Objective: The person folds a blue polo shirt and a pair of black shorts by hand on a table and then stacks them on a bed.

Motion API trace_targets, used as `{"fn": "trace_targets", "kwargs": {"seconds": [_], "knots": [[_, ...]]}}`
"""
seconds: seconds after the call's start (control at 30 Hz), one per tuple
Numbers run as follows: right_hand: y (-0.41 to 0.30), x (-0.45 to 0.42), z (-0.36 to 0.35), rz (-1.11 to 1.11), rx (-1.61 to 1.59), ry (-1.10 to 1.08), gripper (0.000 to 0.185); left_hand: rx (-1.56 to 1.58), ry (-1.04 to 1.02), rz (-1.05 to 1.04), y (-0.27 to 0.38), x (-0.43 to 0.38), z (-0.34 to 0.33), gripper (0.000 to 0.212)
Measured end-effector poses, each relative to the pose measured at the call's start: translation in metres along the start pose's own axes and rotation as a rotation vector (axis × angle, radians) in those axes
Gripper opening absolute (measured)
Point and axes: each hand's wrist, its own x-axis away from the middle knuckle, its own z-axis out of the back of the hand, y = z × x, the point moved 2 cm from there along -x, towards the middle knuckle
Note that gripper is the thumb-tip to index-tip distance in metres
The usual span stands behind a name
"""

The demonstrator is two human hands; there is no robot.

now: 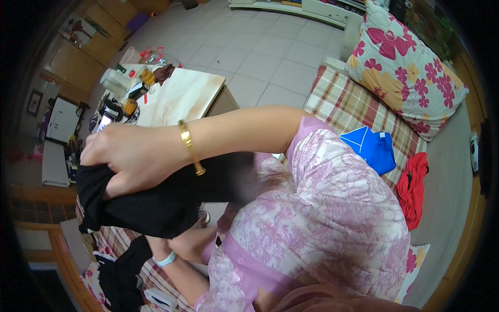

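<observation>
My right hand (128,156), with a gold bracelet on its wrist, grips the edge of a black cloth garment (156,210). The garment spreads in front of my body, above the sofa. My left hand (157,243) reaches up beneath the garment's lower edge, a light blue band around its wrist. The black fabric covers its fingers, so their hold cannot be seen. On the plaid sofa cover below lies a heap of black clothing (122,277). Farther right, a folded blue garment (368,150) and a crumpled red garment (413,191) rest on the sofa.
A marble-topped table (187,91) stands beyond my right arm, bearing a plastic jug (115,82), a brown cloth (163,73) and other small items. A floral cushion (405,74) leans on the sofa. A white object (160,299) lies near the black heap.
</observation>
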Motion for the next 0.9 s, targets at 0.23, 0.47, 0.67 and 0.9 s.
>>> {"fn": "trace_targets", "kwargs": {"seconds": [0.23, 0.47, 0.67, 0.9], "knots": [[0.044, 0.026, 0.008, -0.302, -0.028, -0.134, 0.051, 0.989, -0.262, 0.027, 0.083, 0.005, -0.161, 0.041], [0.029, 0.189, -0.02, -0.763, -0.574, -0.262, 0.068, 1.058, -0.856, -0.187, 0.084, -0.01, -0.157, 0.048], [0.064, 0.23, 0.024, -0.916, -0.168, 0.25, 0.035, 0.807, -0.284, 0.162, 0.03, -0.044, -0.145, 0.052], [0.114, 0.203, 0.241, -1.058, -0.024, 0.626, 0.023, 0.615, -0.137, 0.34, 0.001, -0.047, -0.065, 0.054]]}}
